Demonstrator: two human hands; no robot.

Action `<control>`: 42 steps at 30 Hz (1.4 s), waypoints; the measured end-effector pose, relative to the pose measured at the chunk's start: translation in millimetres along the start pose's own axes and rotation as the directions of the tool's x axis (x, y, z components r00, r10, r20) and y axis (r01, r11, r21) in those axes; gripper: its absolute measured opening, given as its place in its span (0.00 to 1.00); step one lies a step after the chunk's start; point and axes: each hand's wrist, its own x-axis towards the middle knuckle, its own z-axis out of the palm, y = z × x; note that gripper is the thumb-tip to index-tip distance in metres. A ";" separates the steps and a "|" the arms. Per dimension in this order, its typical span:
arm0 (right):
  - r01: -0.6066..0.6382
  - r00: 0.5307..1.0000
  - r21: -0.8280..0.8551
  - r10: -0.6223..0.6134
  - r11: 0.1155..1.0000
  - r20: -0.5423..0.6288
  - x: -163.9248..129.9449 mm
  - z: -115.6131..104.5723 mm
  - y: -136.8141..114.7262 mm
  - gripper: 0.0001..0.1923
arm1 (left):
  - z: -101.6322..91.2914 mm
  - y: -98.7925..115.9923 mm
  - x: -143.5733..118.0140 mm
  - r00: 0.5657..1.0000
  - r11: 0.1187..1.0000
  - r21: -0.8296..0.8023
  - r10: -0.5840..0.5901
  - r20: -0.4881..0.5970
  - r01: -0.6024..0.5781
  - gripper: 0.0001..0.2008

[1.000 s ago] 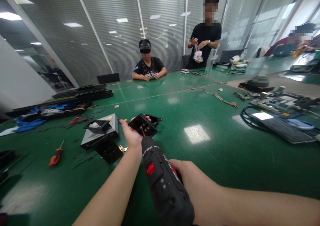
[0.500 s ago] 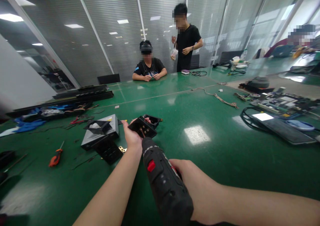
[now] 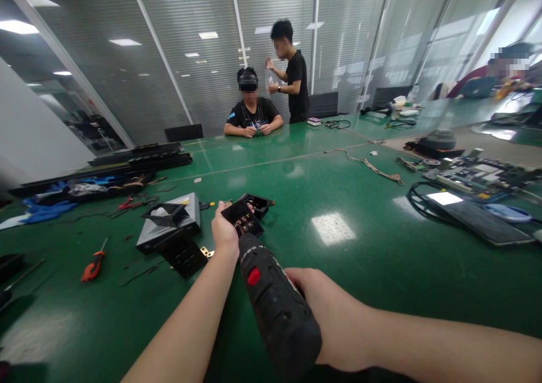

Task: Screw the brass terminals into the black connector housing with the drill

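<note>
Black power drill (image 3: 277,309) in its grip, the right hand (image 3: 334,321) points the tool's front at a black box (image 3: 243,216), which the left hand (image 3: 224,232) clasps over the green table (image 3: 381,242). Another black case (image 3: 261,203) lies just beyond; an orange screwdriver (image 3: 92,267) rests well to the left.

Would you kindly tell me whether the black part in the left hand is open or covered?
Open on its visible side: the black part shows brass-coloured pieces uncovered.

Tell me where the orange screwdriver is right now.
In the head view, the orange screwdriver lies on the green table toward the left side, to the left of the silver box and slightly nearer the camera.
</note>
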 end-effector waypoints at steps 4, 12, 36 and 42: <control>-0.030 1.000 -0.082 0.030 0.996 -0.006 3.0 -7.3 -1.3 0.23 | 0.0 -3.9 0.4 0.997 0.997 0.000 -0.076 -0.005 0.076 0.24; -0.035 0.999 -0.123 0.033 0.992 -0.020 8.5 -13.0 5.0 0.23 | -3.8 -10.9 7.6 0.997 0.996 0.032 -0.077 -0.023 0.077 0.23; -0.062 0.997 -0.203 0.050 0.977 -0.060 7.8 -10.0 2.3 0.20 | -7.1 -10.0 13.6 0.999 0.991 0.130 -0.033 -0.031 0.036 0.10; -0.068 0.997 -0.177 0.060 0.982 -0.050 10.8 -9.7 3.2 0.19 | 0.3 -4.5 7.2 0.997 0.975 0.217 -0.027 -0.077 0.043 0.09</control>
